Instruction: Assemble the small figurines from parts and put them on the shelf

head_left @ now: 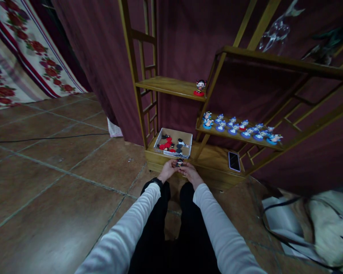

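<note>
My left hand (168, 169) and my right hand (190, 172) meet in front of my knees, both closed around a small dark figurine (180, 163) held between the fingertips. Just beyond them a cardboard box (189, 137) sits on the lowest wooden shelf, holding several red, black and white figurine parts (167, 145). One assembled figurine on a red base (200, 87) stands on the upper left shelf. A row of several blue figurines (240, 127) lines the middle right shelf.
A wooden shelf unit (171, 85) stands against a dark red curtain. A phone (234, 161) lies on the bottom shelf right of the box. A bag with a black strap (317, 224) lies on the tiled floor at right. A cable (45, 137) crosses the floor at left.
</note>
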Motion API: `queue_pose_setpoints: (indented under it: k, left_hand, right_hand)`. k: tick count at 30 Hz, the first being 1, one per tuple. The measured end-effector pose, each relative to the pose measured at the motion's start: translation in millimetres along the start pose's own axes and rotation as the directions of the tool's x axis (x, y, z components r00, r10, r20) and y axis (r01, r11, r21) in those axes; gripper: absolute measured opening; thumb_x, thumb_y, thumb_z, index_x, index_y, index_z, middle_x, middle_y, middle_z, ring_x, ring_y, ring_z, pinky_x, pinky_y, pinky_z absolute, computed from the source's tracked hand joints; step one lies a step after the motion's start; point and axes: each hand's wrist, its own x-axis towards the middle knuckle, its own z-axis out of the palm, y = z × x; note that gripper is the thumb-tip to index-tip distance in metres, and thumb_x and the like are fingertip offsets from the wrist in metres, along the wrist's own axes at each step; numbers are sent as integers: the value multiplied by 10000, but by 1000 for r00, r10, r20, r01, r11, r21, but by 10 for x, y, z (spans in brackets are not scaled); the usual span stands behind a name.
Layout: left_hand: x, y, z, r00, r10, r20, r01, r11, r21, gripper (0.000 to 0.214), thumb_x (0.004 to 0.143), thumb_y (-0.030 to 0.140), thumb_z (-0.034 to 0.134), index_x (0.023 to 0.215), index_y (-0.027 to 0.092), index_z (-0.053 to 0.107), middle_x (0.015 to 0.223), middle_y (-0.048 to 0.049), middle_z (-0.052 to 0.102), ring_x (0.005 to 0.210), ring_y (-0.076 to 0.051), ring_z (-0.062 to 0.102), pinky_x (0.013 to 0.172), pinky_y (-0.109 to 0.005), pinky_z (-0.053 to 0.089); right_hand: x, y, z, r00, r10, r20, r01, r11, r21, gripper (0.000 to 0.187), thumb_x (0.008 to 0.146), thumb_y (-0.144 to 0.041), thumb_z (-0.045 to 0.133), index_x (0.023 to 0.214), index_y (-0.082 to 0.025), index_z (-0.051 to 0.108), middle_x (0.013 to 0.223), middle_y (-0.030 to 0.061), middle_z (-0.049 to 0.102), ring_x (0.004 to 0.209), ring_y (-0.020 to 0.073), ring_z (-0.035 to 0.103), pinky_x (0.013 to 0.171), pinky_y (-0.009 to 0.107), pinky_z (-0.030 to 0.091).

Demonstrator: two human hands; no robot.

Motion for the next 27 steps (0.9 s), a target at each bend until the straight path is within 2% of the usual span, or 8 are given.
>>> queue_pose_setpoints:
  k: [3,5,8,12,15,18,23,27]
  left_hand:
    - [-69,40,7,994,113,11,-113,975,193,321,566,139,702,874,160,614,863,-55,637,779,-168,593,724,-271,458]
    - [-137,73,11,979,196,61,-205,913,353,364,628,175,673,986,179,608,995,-91,613,893,-205,581,798,-290,435]
    - [-238,112,27,955,253,155,-295,764,573,429,727,218,593,1151,177,535,1159,-138,537,1001,-242,547,855,-309,400]
    - [-308,114,71,946,236,223,-319,555,768,468,791,170,486,1254,118,439,1190,-210,498,1049,-289,514,874,-366,372]
    - [-320,72,105,934,247,259,-346,435,831,485,792,59,394,1275,91,414,1208,-242,484,1080,-298,495,895,-408,345]
    - [-331,24,126,913,277,301,-388,354,851,521,776,-6,332,1283,80,410,1255,-253,452,1105,-301,477,903,-432,332]
    - [-366,30,133,890,264,371,-419,156,895,546,773,-20,314,1299,97,402,1290,-236,437,1116,-294,468,901,-442,339]
    - [-379,72,133,877,230,423,-431,-19,902,529,783,-16,292,1297,55,395,1278,-255,441,1104,-286,478,881,-438,360]
  right_hand:
    - [9,-10,-35,1000,-9,-9,9,1000,5,296,534,-95,659,796,-200,573,704,-28,656,651,123,615,684,276,495]
    - [14,-23,-60,1000,-16,-19,16,1000,14,275,542,-105,654,791,-200,586,724,-26,660,660,119,610,669,259,486]
    - [24,-40,-107,999,-26,-42,27,999,27,260,545,-110,651,783,-199,597,753,-24,663,665,113,601,646,243,475]
    - [48,-50,-180,999,-18,-41,18,1000,15,246,543,-96,647,761,-198,596,767,-31,663,656,103,590,631,229,459]
    - [63,-57,-226,999,7,-45,-7,1000,-1,253,538,-77,635,758,-198,603,763,-36,664,644,94,582,601,207,449]
    - [68,-67,-254,998,29,-57,-30,999,-13,268,534,-61,625,761,-202,611,756,-36,665,648,96,585,590,200,451]
    - [58,-77,-261,996,49,-80,-52,998,-31,276,535,-47,602,764,-201,618,744,-26,670,652,106,591,577,204,452]
    - [51,-73,-252,995,53,-90,-58,997,-52,279,543,-48,588,779,-192,623,736,-28,669,656,99,593,593,200,453]
